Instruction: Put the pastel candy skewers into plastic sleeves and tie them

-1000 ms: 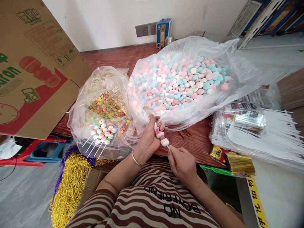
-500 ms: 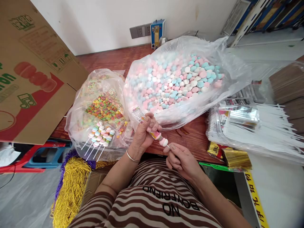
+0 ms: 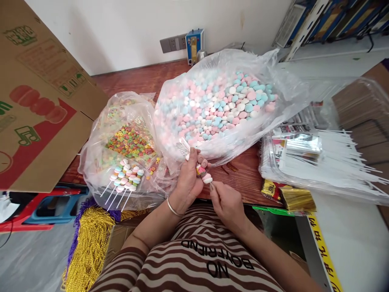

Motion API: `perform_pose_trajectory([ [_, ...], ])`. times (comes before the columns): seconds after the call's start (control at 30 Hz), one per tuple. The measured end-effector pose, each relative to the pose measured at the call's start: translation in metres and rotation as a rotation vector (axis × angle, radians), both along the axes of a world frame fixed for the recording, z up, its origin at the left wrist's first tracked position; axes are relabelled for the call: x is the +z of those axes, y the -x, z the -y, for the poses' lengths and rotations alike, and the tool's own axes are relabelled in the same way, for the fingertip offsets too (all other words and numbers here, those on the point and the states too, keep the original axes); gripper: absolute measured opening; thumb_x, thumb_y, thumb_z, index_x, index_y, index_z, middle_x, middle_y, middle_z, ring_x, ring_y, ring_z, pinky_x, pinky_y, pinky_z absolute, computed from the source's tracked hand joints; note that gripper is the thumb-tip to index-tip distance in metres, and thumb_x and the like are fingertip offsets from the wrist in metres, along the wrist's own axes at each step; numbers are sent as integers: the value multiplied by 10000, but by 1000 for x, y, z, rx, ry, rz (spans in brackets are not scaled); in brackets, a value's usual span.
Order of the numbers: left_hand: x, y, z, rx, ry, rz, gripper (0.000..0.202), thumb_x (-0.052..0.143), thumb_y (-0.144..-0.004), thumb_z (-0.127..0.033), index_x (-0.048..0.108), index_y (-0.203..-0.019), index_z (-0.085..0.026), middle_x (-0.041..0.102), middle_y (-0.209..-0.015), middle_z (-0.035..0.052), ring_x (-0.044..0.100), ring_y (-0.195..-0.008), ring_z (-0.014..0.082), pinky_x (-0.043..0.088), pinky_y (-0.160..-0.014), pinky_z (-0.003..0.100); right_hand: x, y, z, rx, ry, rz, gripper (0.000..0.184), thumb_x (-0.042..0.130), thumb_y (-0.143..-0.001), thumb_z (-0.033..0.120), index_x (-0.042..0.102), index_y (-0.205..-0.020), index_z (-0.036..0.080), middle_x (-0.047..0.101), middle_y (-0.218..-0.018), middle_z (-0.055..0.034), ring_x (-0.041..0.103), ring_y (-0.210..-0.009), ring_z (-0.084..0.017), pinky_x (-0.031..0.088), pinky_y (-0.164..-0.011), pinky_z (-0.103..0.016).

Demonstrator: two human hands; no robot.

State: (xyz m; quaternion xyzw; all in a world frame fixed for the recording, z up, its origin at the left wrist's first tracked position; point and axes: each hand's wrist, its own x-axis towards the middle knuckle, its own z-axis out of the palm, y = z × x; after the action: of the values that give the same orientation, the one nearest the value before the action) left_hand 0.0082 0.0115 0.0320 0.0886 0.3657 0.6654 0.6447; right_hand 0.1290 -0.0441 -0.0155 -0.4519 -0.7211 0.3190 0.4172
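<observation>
My left hand [image 3: 191,178] is closed around a clear printed wrapper [image 3: 182,147], whose flat top end sticks out beyond the fingers. Inside its lower end sits a marshmallow skewer [image 3: 207,178] with pink and white pieces showing below my fingers. My right hand [image 3: 226,202] pinches the skewer's thin stick just under the last marshmallow; most of the stick is hidden by the fingers. Several other marshmallow skewers [image 3: 126,176] lie side by side to the left, on a plastic bag of colourful ring-shaped candies [image 3: 129,140].
Behind my hands lies a big clear bag of pastel marshmallows [image 3: 219,113]. White sticks [image 3: 343,158] and flat wrappers fill a plastic tray on the right, with gold twist ties [image 3: 298,198] in front. A cardboard box [image 3: 45,101] stands at the left.
My right hand has moved closer to my left and its fingers have curled in on the stick. Less of the wrapper and skewer shows around my left fingers. The view has shifted slightly.
</observation>
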Motion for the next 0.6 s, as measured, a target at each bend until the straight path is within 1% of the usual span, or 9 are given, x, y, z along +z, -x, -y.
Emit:
perform_pose_trajectory([
  [0.1, -5, -6, 8, -89, -67, -18, 368, 844, -786, -458, 643, -884, -166, 482, -616, -76, 482, -523, 57, 505, -652, 226, 1, 6, -5, 121, 544, -482, 327, 450, -1026, 451, 572, -833, 217, 368, -480, 92, 310, -405, -106, 341, -480, -263],
  [0.13, -6, -4, 10, -123, -80, -25, 373, 856, -773, -451, 652, -897, -165, 512, -634, -67, 514, -549, 64, 512, -669, 231, 1, 6, -6, 158, 668, -617, 334, 461, -1019, 481, 569, -842, 219, 298, -457, 120, 249, -379, -95, 338, -460, -256],
  [0.2, -6, 3, 10, -156, -101, -34, 410, 877, -744, -446, 674, -964, -166, 597, -718, -35, 605, -654, 99, 531, -711, 249, 0, 6, -6, 190, 775, -764, 333, 516, -993, 508, 576, -852, 213, 243, -446, 145, 194, -369, -79, 344, -454, -248],
  [0.27, -3, 14, 6, -135, -126, -15, 458, 895, -721, -424, 682, -1037, -168, 643, -796, -20, 650, -738, 118, 547, -760, 265, -1, 2, -5, 200, 753, -749, 344, 539, -986, 520, 585, -850, 206, 268, -449, 140, 210, -378, -76, 341, -455, -241],
  [0.33, 1, 25, 0, -85, -146, 21, 448, 897, -729, -368, 680, -1066, -169, 605, -748, -54, 616, -673, 84, 546, -751, 248, -2, -3, -2, 189, 626, -587, 353, 500, -1014, 501, 603, -864, 199, 339, -470, 111, 277, -399, -87, 330, -461, -241],
  [0.37, 3, 29, -4, -58, -146, 34, 408, 891, -743, -331, 678, -1050, -167, 557, -693, -79, 565, -600, 57, 536, -712, 226, -3, -6, -1, 160, 501, -457, 346, 481, -1030, 468, 617, -868, 194, 400, -497, 86, 332, -424, -95, 329, -476, -246],
  [0.5, 5, 24, -11, 54, -51, 11, 250, 842, -815, -284, 630, -874, -164, 402, -587, -117, 394, -449, 17, 469, -568, 181, -7, -6, -2, -68, -268, 128, 218, 516, -1027, 250, 679, -914, 159, 577, -600, 7, 472, -529, -122, 355, -592, -295],
  [0.57, 3, 14, -10, 82, 19, 2, 273, 818, -842, -332, 601, -833, -166, 416, -598, -107, 403, -454, 22, 460, -548, 180, -10, -1, -3, -127, -508, 274, 180, 532, -1020, 190, 694, -964, 136, 569, -564, 11, 465, -513, -128, 364, -618, -314],
  [0.6, 1, 8, -9, 75, 44, 3, 278, 802, -856, -357, 601, -842, -165, 434, -608, -99, 419, -464, 26, 459, -544, 180, -10, 1, -4, -130, -543, 292, 184, 524, -1026, 185, 692, -970, 132, 570, -561, 10, 469, -510, -130, 368, -618, -315],
])
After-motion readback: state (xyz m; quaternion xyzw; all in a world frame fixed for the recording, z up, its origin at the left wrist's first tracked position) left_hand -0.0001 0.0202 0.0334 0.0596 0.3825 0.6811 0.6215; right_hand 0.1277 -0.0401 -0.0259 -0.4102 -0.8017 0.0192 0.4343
